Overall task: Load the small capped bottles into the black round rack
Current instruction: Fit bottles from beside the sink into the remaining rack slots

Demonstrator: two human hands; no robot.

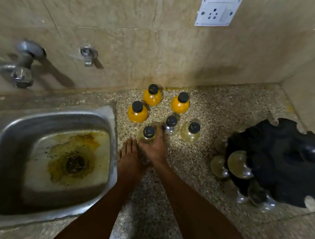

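Several small black-capped bottles stand on the speckled counter. Three hold bright orange liquid, and a pale yellow one and a clear one stand in front of them. My right hand grips the nearest pale yellow bottle from its near side. My left hand lies flat on the counter beside it, fingers straight, holding nothing. The black round rack sits at the right, with several pale bottles hanging in its notched rim.
A stained steel sink fills the left side, with a tap on the wall above it. The tiled wall carries a white socket plate. A side wall closes the counter at the far right.
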